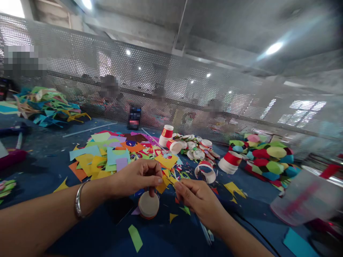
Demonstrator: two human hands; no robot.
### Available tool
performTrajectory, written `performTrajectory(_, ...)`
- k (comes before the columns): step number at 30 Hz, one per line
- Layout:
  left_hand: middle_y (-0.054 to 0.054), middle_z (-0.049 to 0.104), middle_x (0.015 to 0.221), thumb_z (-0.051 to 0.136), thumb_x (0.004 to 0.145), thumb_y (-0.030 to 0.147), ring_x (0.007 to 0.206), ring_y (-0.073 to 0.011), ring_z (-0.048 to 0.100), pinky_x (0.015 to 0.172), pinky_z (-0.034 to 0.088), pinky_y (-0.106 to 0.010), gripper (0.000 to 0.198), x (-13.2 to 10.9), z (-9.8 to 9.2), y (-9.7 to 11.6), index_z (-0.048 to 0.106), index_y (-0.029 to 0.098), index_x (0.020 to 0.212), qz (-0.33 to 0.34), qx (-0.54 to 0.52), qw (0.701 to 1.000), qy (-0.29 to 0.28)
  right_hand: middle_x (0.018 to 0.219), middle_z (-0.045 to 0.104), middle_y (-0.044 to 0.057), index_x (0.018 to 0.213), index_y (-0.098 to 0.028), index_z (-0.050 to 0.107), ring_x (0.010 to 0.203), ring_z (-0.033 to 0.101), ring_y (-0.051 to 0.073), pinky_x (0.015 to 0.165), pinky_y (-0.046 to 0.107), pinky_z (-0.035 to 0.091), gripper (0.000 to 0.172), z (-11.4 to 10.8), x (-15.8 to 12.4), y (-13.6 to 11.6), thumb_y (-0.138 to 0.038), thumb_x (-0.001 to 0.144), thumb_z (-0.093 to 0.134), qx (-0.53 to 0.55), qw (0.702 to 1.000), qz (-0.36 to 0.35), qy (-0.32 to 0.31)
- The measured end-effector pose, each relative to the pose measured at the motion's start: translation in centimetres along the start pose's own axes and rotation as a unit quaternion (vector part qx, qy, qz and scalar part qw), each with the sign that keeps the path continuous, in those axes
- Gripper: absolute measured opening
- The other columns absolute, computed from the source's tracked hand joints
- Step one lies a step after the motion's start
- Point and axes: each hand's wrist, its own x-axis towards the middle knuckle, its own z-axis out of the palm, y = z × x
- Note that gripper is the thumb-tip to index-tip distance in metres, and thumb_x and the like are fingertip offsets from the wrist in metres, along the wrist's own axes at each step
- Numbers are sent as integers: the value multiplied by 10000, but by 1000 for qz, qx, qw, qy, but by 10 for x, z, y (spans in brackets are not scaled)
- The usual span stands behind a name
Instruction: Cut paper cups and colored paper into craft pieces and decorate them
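Observation:
My left hand (146,175), with a silver bangle on the wrist, is closed with thumb and fingertips pinching a piece of yellow paper (161,187). Facing it, my right hand (194,196) is also closed, its thumb and forefinger gripping a narrow part of the yellow paper (173,180). The fingers hide part of the piece. Just below my left fingertips a round pale disc-topped piece (149,204), like the base of a paper cup, rests on the blue table (104,235). A green paper scrap (135,238) lies nearer to me.
Coloured paper offcuts (92,160) heap beyond my hands. Red and white paper cups (230,162), cut cup bottoms (197,154) and patchwork paper balls (268,157) are to the right. A clear plastic cup (302,200) stands front right. A perforated metal screen (171,78) borders the back.

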Motion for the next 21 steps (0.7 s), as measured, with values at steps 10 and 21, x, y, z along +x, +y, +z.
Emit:
performTrajectory(10, 32, 582, 699, 660, 835, 369, 596, -97, 572, 590, 449, -242, 224, -2, 2, 6, 557, 174, 798, -10, 15, 1000, 16, 513, 226, -96, 695, -185, 537, 438, 163, 71, 429, 245, 131, 477, 0, 0, 3, -579, 958, 483, 41, 999, 19, -8)
performTrajectory(21, 18, 658, 655, 642, 858, 389, 595, -113, 609, 599, 458, -242, 234, -1, 3, 7, 534, 182, 845, -30, -8, 998, 49, 520, 225, -101, 733, -181, 559, 438, 160, 66, 425, 244, 108, 459, -1, 2, 7, -575, 958, 493, 54, 998, 26, -17)
